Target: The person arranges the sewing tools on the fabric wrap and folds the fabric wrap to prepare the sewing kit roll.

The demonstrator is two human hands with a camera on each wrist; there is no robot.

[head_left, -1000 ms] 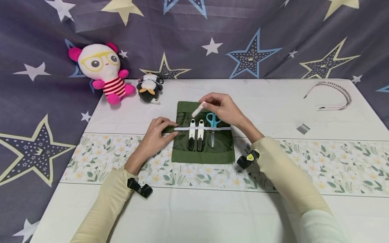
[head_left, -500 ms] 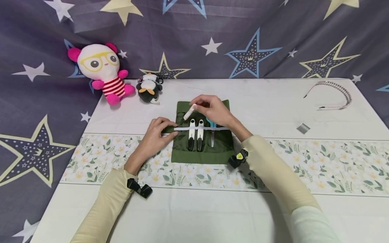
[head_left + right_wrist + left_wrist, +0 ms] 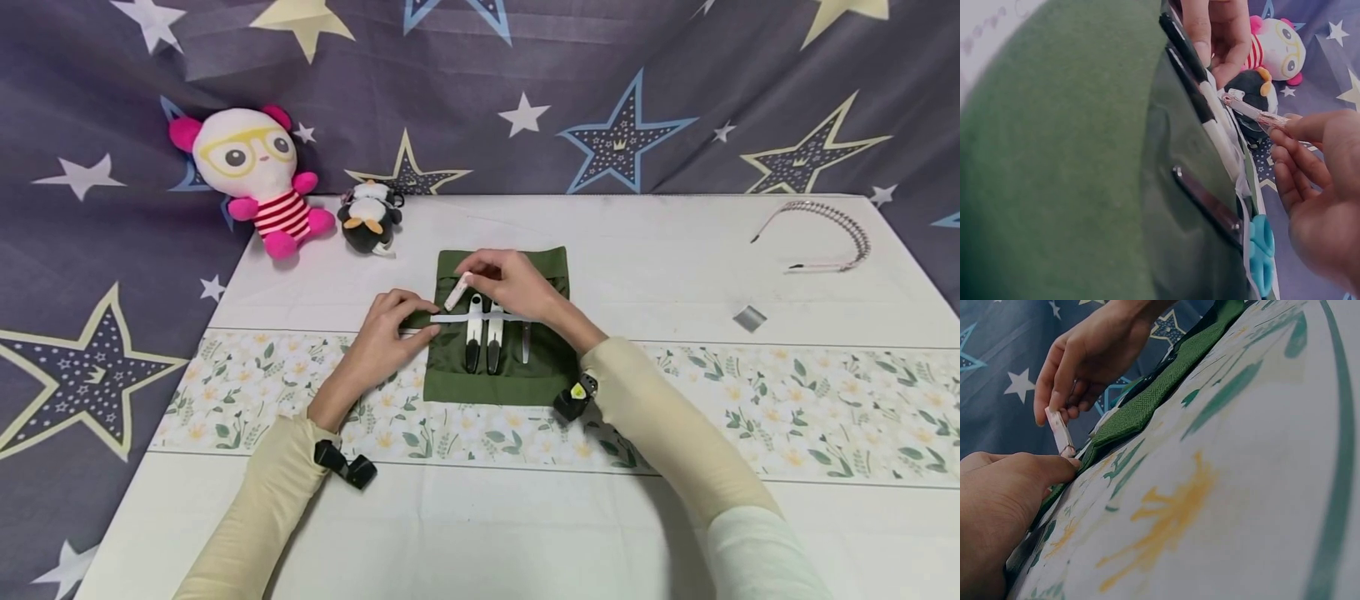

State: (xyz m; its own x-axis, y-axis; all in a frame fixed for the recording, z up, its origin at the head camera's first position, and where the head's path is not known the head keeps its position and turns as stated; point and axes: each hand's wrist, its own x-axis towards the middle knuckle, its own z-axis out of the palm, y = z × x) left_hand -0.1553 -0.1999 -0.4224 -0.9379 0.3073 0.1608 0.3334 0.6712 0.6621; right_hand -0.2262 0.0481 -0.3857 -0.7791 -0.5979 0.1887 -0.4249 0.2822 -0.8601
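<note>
Star-printed curtain [image 3: 450,67] is hanging behind. Right hand [image 3: 513,285] is pinching a small pale tool [image 3: 457,293] over green cloth [image 3: 495,390], easing leftward, bringing it near the left end of the white band [image 3: 450,318]. Left hand [image 3: 390,333] is pressing the cloth's edge. Right-wrist view is showing teal scissor handles [image 3: 1261,256], hidden from the head view.

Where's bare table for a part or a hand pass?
Free: front white table between left sleeve and right sleeve; back stretch between penguin toy and headband, behind the green pouch.
Crowded: the pouch. Left hand at its edge, right hand pinching a pale tool over it, two black-and-white tools and scissors under the white strap.
</note>
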